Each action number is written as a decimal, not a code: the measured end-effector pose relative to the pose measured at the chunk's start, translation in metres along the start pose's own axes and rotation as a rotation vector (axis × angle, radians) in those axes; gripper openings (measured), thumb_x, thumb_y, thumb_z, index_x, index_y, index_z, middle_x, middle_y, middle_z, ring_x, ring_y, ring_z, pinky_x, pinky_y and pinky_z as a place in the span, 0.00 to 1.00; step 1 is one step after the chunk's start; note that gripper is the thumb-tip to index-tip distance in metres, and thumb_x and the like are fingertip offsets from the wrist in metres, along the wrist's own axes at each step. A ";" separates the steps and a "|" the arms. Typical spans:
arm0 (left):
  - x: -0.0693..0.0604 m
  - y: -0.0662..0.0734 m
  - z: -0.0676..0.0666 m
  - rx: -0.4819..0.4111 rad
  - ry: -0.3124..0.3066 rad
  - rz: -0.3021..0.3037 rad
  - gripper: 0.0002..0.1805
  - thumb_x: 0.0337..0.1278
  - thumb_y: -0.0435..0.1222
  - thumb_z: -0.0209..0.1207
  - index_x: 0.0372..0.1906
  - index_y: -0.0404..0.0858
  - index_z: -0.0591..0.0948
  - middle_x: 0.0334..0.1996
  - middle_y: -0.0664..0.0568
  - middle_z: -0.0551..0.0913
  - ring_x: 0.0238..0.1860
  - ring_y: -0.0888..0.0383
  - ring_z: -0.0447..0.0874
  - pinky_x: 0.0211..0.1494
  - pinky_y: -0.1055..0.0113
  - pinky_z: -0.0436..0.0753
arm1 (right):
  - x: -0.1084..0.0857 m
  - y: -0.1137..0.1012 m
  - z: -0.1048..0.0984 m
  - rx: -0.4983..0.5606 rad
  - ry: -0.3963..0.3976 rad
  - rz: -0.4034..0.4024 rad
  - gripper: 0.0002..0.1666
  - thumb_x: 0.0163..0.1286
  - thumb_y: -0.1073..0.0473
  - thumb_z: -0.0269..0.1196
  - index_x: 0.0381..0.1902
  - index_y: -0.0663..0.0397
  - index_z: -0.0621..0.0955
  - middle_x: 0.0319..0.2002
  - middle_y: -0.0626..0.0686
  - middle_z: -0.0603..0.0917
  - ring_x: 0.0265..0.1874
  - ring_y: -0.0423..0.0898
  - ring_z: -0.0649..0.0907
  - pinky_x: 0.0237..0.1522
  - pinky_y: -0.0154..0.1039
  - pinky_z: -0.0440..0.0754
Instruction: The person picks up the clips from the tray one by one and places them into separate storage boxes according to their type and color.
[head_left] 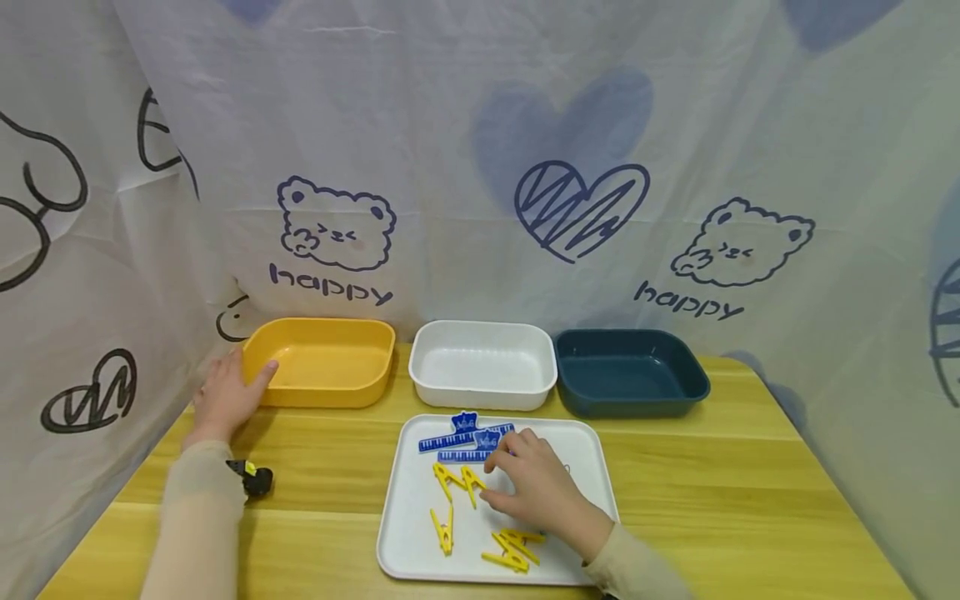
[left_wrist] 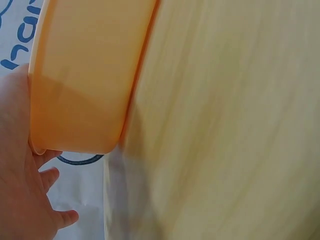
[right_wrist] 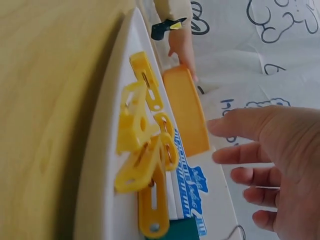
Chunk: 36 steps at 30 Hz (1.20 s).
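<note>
- While the left hand [head_left: 227, 398] rests at the yellow bin [head_left: 322, 398], the right hand [head_left: 538, 483] hangs over the tray [head_left: 408, 537], fingers loosely bent and apart, holding nothing.
- Left hand, state: the thumb lies at the bin's rim, the other fingers near its end wall. From where I stand, I cannot tell whether this is a grip or only contact.
- Clips, location: the blue clips [head_left: 487, 440] lie just beyond the right hand's fingertips. The yellow clips [head_left: 446, 539] lie on the tray to the left of that hand and on its near side; some overlap.
- Containers, location: the white bin [head_left: 483, 398] stands on the tabletop [head_left: 322, 500] ahead of the right hand; the dark teal bin [head_left: 637, 408] stands ahead of it and to its right.
- Step in hand (judged): approach to a clip, before any pinch. Which clip is meant is not clear.
- Next move (judged): select one clip, lower the fingertips to it, and close thumb and forefinger on its body. With an overlapping clip, lift straight up to avoid dragging its neighbour.
</note>
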<state>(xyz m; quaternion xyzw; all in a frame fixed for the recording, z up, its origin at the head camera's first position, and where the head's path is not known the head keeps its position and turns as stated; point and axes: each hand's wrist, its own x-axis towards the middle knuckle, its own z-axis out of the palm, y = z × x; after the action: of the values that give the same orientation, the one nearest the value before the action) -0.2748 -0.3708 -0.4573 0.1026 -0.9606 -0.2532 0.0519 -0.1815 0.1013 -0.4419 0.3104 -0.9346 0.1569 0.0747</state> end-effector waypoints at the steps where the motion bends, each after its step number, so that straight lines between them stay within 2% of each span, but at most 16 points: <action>1: 0.000 0.001 0.001 -0.001 0.002 0.000 0.54 0.65 0.69 0.33 0.76 0.29 0.41 0.74 0.26 0.45 0.75 0.28 0.37 0.63 0.20 0.45 | 0.001 -0.001 0.001 -0.007 -0.018 0.008 0.15 0.57 0.42 0.71 0.35 0.43 0.84 0.35 0.41 0.74 0.38 0.40 0.69 0.43 0.39 0.70; 6: -0.003 0.008 0.003 -0.014 -0.007 0.009 0.54 0.65 0.69 0.32 0.76 0.28 0.41 0.75 0.27 0.43 0.75 0.28 0.34 0.63 0.20 0.44 | 0.005 -0.007 0.003 -0.034 -0.084 0.042 0.16 0.57 0.41 0.70 0.36 0.43 0.84 0.37 0.42 0.74 0.40 0.41 0.69 0.45 0.40 0.69; 16: -0.005 0.021 0.011 -0.031 -0.015 0.020 0.54 0.65 0.68 0.34 0.76 0.29 0.39 0.76 0.29 0.41 0.76 0.30 0.32 0.63 0.19 0.43 | 0.008 -0.008 0.007 -0.087 -0.103 0.093 0.14 0.55 0.43 0.72 0.29 0.43 0.83 0.34 0.43 0.72 0.39 0.43 0.68 0.43 0.40 0.69; 26: -0.005 0.023 0.016 -0.050 -0.034 0.023 0.55 0.65 0.69 0.34 0.76 0.30 0.37 0.76 0.30 0.37 0.76 0.31 0.27 0.63 0.19 0.41 | 0.009 -0.004 0.012 -0.103 -0.114 0.099 0.12 0.55 0.46 0.72 0.26 0.43 0.82 0.34 0.43 0.71 0.40 0.43 0.67 0.43 0.40 0.68; 36: -0.005 0.024 0.018 -0.054 -0.039 0.016 0.56 0.64 0.70 0.34 0.77 0.30 0.36 0.77 0.30 0.38 0.76 0.31 0.27 0.63 0.19 0.41 | 0.009 -0.002 0.015 -0.124 -0.095 0.078 0.12 0.54 0.48 0.73 0.22 0.42 0.81 0.33 0.43 0.72 0.39 0.43 0.68 0.41 0.40 0.68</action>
<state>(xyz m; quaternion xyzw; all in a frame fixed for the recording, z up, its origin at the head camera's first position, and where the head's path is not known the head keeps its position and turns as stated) -0.2767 -0.3407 -0.4614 0.0886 -0.9549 -0.2807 0.0378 -0.1882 0.0891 -0.4534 0.2758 -0.9563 0.0867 0.0430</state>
